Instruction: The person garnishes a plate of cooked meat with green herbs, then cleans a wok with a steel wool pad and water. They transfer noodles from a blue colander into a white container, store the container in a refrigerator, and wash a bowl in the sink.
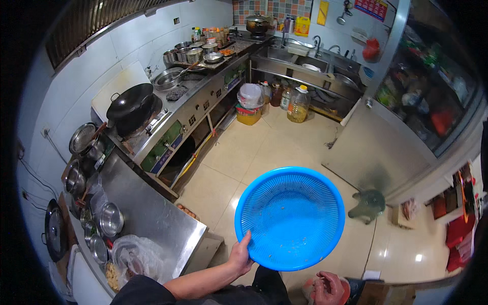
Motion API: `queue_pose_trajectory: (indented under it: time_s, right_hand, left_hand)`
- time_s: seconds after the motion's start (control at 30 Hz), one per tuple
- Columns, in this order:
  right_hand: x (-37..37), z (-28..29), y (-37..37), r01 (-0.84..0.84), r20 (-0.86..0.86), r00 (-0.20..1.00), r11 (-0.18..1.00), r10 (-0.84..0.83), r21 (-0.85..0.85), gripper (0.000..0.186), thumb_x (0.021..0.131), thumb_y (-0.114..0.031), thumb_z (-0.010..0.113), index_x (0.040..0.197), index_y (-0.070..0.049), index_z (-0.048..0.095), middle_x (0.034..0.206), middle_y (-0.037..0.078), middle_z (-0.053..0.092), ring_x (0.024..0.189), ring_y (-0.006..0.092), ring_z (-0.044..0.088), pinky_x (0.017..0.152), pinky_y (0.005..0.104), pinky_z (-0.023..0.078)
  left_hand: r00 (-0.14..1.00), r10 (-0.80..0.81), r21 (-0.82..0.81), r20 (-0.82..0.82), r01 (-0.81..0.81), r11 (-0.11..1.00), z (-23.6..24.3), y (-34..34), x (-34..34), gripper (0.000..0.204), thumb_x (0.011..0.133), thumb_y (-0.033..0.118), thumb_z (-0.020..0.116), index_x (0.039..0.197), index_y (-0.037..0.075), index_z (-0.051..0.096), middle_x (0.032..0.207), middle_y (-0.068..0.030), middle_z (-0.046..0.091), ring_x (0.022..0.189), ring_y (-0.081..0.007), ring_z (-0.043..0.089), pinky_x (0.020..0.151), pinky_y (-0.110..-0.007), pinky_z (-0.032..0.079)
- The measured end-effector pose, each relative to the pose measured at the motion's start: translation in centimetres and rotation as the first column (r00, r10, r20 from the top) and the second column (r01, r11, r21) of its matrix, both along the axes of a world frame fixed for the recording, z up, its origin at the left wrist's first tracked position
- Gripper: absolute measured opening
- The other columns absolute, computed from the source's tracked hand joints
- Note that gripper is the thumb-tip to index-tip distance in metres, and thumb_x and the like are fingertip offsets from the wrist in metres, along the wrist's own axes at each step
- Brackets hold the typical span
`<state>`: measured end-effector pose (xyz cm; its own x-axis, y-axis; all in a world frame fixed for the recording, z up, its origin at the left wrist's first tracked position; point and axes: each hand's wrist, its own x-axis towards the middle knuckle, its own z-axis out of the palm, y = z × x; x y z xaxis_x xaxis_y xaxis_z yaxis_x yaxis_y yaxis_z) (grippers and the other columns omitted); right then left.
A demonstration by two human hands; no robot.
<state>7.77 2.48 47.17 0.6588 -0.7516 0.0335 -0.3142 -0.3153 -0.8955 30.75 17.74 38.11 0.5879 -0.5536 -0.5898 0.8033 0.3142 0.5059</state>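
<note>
The bare right hand (328,288) hung low at the near edge with its fingers curled, well apart from the left, beside a reddish, round-edged object (345,291) too cut off to name; whether it held anything could not be told. The bare left hand (242,256) was clamped on the near-left rim of a wide, round, bright-blue plastic basket with slotted walls (291,195), its thumb over the inner side. The basket was out in front of the body, tilted to show its inside, apparently above the glossy cream floor tiles (218,175), with a few pale scraps on its base. With only one rim point gripped, the basket seemed liable to twist or dip if the thumb slipped on wet plastic, and the scraps could then spill. To the left ran a stainless-steel counter (152,203) bearing a crumpled clear plastic bag (140,256) and a shiny steel bowl (111,218); a careless swing that way might knock the counter's corner. Past the basket on the right, a translucent greenish plastic object (368,205) sat on the floor, a possible trip point if the basket blocked the view down. Farther off stood a black two-handled wok (131,101) on the range, a yellow-capped oil jug (298,105) and, beyond it, a steel sink (311,62).
</note>
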Motion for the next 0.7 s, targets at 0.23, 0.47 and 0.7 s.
queue_pose_trajectory:
  time_s: [0.23, 0.47, 0.7]
  right_hand:
    - [32.2, -0.6, -19.7, -0.339, 0.303, 0.930, 0.802, 0.207, 0.492, 0.038, 0.096, -0.015, 0.061, 0.128, 0.004, 0.056, 0.105, 0.017, 0.068, 0.077, 0.0173, 0.067, 0.060, 0.0243, 0.052]
    - [69.7, 2.6, -32.1, -0.428, 0.181, 0.875, 0.543, 0.449, 0.722, 0.057, 0.097, -0.041, 0.061, 0.138, -0.003, 0.049, 0.123, 0.013, 0.063, 0.084, 0.0192, 0.064, 0.057, 0.0288, 0.048]
    - [104.0, -0.1, -42.2, -0.290, -0.009, 0.912, 0.661, 0.410, 0.692, 0.061, 0.087, -0.058, 0.067, 0.119, -0.006, 0.058, 0.110, 0.009, 0.064, 0.077, 0.0160, 0.062, 0.056, 0.0289, 0.043]
  left_hand:
    - [0.941, 0.132, 0.202, 0.313, -0.202, 0.958, -0.7, -13.6, 21.5, 0.060, 0.102, 0.040, 0.050, 0.142, -0.002, 0.037, 0.132, -0.0175, 0.053, 0.115, -0.0308, 0.057, 0.097, -0.048, 0.049]
    - [0.858, 0.355, 0.190, 0.371, -0.444, 0.876, 0.4, -26.3, 42.4, 0.044, 0.103, 0.035, 0.052, 0.125, -0.004, 0.053, 0.113, -0.0103, 0.062, 0.099, -0.0180, 0.057, 0.087, -0.036, 0.048]
    - [0.830, 0.368, 0.180, 0.419, -0.473, 0.862, -5.3, -42.6, 70.0, 0.042, 0.102, 0.034, 0.054, 0.126, -0.001, 0.055, 0.105, -0.0059, 0.062, 0.092, -0.0138, 0.056, 0.081, -0.031, 0.048]
